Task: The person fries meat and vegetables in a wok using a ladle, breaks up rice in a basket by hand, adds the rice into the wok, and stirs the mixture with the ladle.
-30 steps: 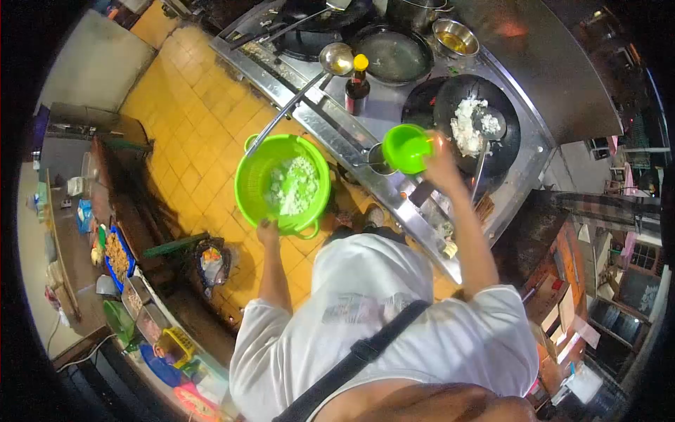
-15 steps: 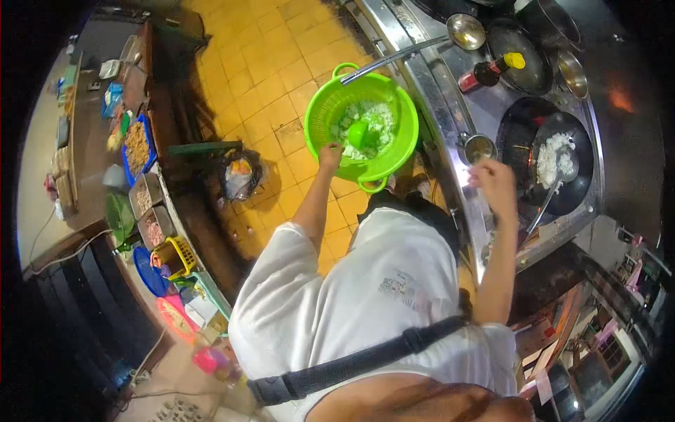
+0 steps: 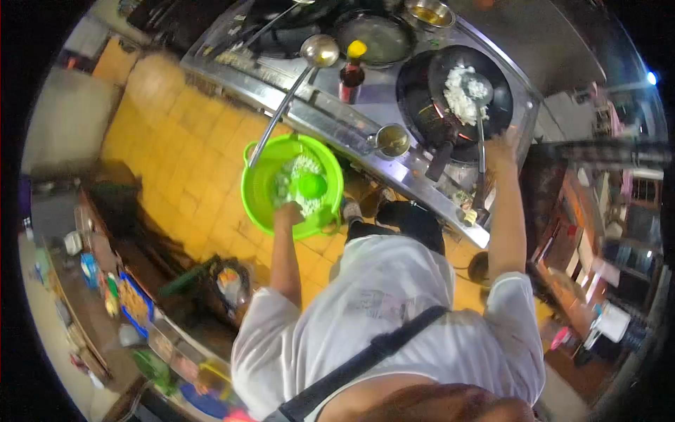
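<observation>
My left hand [image 3: 289,213] is closed over the near side of the green basket [image 3: 247,195], beside a small green bowl [image 3: 311,184] lying on white rice [image 3: 308,164]. What its fingers hold is hidden. Blurred by motion, my right hand [image 3: 501,146] is beside the handle of a ladle [image 3: 481,141] at the wok's near right edge; whether it touches the handle is unclear. The ladle's bowl rests in the black wok [image 3: 500,77] among white rice [image 3: 460,98].
A long-handled ladle [image 3: 320,50] reaches from the steel stove counter [image 3: 380,105] over the basket. A yellow-capped bottle [image 3: 351,81], a metal cup [image 3: 391,141] and a dark pan [image 3: 376,39] stand there. A blue tray [image 3: 135,304] of food is at left.
The small green bowl has gone from my right hand into the basket. My right hand has moved right to the wok's ladle handle. My left hand has shifted inward over the basket; the view has swung.
</observation>
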Tool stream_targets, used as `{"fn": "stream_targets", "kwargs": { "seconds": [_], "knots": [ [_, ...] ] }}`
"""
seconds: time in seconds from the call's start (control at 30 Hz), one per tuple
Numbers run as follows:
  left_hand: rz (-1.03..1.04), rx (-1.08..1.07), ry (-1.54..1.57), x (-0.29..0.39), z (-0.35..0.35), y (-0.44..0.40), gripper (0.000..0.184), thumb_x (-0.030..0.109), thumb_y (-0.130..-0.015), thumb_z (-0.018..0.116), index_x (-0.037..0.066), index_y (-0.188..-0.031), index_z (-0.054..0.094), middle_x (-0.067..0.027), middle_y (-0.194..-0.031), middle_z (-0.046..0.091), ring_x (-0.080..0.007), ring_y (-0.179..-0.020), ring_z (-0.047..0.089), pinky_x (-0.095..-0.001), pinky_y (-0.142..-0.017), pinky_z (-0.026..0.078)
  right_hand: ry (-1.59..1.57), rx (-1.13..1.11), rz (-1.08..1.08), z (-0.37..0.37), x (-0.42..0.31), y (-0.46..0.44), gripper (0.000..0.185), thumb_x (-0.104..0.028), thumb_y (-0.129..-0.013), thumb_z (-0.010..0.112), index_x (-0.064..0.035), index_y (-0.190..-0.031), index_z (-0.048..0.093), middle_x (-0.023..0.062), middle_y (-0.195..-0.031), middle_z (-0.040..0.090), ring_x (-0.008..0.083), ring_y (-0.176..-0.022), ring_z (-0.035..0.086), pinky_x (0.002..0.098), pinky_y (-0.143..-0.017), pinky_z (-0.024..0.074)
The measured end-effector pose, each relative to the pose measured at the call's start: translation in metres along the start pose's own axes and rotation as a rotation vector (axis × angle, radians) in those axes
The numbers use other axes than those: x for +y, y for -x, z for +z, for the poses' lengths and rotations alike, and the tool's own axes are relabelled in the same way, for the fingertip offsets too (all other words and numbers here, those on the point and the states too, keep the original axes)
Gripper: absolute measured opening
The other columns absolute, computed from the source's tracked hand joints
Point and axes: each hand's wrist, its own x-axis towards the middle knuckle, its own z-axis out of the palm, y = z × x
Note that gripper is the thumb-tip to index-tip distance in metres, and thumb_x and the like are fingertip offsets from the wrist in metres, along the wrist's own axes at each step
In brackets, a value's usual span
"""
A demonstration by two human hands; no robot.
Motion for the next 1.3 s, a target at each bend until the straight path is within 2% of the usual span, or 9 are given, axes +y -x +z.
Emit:
{"fn": "stream_targets", "kwargs": {
  "seconds": [0.23,0.3,0.43,0.53,0.73,0.87,0.97,1.23,1.3],
  "knots": [
    [-0.436,0.312,0.195,0.047,0.011,0.025,0.052,0.009,-0.071,0.068,0.007,-0.12,0.05,-0.0183,-0.102,0.06,-0.0271,-0.071,0.062,-0.0401,-0.066,0.05,-0.512,0.365,-0.203,0.016,-0.004,0.096,0.029,-0.02,-0.082,0.052,0.0042,-0.099,0.052,0.0205,-0.08,0.061,0.0328,-0.074,0.061,0.0424,-0.066,0.0473],
    [-0.27,0.411,0.003,0.033,0.02,0.03,0.055,0.01,-0.067,0.069,0.003,-0.118,0.049,-0.0182,-0.096,0.061,-0.027,-0.069,0.063,-0.0387,-0.063,0.051,-1.564,-0.525,0.457,-0.005,-0.014,0.111,0.028,-0.02,-0.08,0.054,0.0026,-0.096,0.051,0.0175,-0.075,0.06,0.0278,-0.067,0.061,0.039,-0.06,0.0472],
    [0.289,0.73,-0.621,-0.038,0.033,0.005,0.05,0.012,-0.066,0.068,0.001,-0.111,0.051,-0.0179,-0.087,0.062,-0.0301,-0.08,0.062,-0.0421,-0.068,0.049,-1.304,-0.349,0.232,0.0,0.001,0.096,0.027,-0.017,-0.081,0.052,-0.0007,-0.102,0.049,0.0143,-0.071,0.057,0.0253,-0.058,0.059,0.0371,-0.051,0.0455],
    [-0.105,0.619,-0.412,-0.012,0.031,0.013,0.044,0.015,-0.066,0.069,0.005,-0.108,0.057,-0.0193,-0.094,0.061,-0.033,-0.088,0.059,-0.0416,-0.074,0.047,-0.603,0.341,-0.117,0.033,0.021,0.099,0.036,-0.019,-0.084,0.049,-0.0031,-0.116,0.045,0.018,-0.07,0.057,0.0326,-0.063,0.06,0.0438,-0.052,0.0458],
    [0.207,0.709,-0.356,0.008,0.047,0.024,0.032,0.014,-0.07,0.06,0.001,-0.099,0.061,-0.0213,-0.088,0.061,-0.0368,-0.08,0.057,-0.0436,-0.069,0.046,-0.558,0.105,0.129,-0.072,0.03,0.154,0.036,-0.023,-0.087,0.046,-0.0012,-0.114,0.037,0.0289,-0.083,0.057,0.0457,-0.076,0.057,0.0495,-0.064,0.0458],
    [-0.277,0.658,-0.224,0.043,0.054,0.014,0.036,0.004,-0.073,0.06,0.005,-0.109,0.055,-0.0165,-0.081,0.064,-0.0237,-0.067,0.061,-0.0358,-0.055,0.049,-0.813,-0.11,0.205,-0.021,0.024,0.164,0.047,-0.033,-0.089,0.044,-0.0038,-0.124,0.035,0.028,-0.076,0.057,0.0433,-0.071,0.057,0.0474,-0.061,0.0458],
    [-0.365,0.748,0.704,0.033,0.07,0.008,0.039,0.005,-0.072,0.062,0.006,-0.11,0.054,-0.0146,-0.076,0.064,-0.0237,-0.063,0.061,-0.0354,-0.055,0.049,-0.757,-0.061,0.049,0.017,0.03,0.157,0.043,-0.036,-0.09,0.04,-0.0034,-0.119,0.039,0.0269,-0.068,0.057,0.0444,-0.067,0.057,0.0496,-0.058,0.045],
    [0.334,1.112,-0.462,0.007,0.073,0.007,0.056,0.007,-0.06,0.069,0.005,-0.114,0.052,-0.0149,-0.095,0.062,-0.0266,-0.065,0.061,-0.039,-0.061,0.048,-0.804,-0.155,0.126,-0.01,0.032,0.152,0.03,-0.027,-0.089,0.041,-0.0024,-0.106,0.041,0.0328,-0.08,0.056,0.0484,-0.079,0.055,0.0562,-0.069,0.0402],
    [-0.054,0.754,0.681,-0.019,0.062,-0.004,0.059,0.006,-0.06,0.068,0.004,-0.117,0.051,-0.013,-0.088,0.062,-0.0268,-0.072,0.06,-0.0378,-0.066,0.048,-0.735,-0.095,0.166,-0.029,0.025,0.154,0.032,-0.029,-0.089,0.041,-0.0016,-0.106,0.04,0.0327,-0.079,0.056,0.0482,-0.077,0.055,0.0555,-0.068,0.0409]
  ]
}}
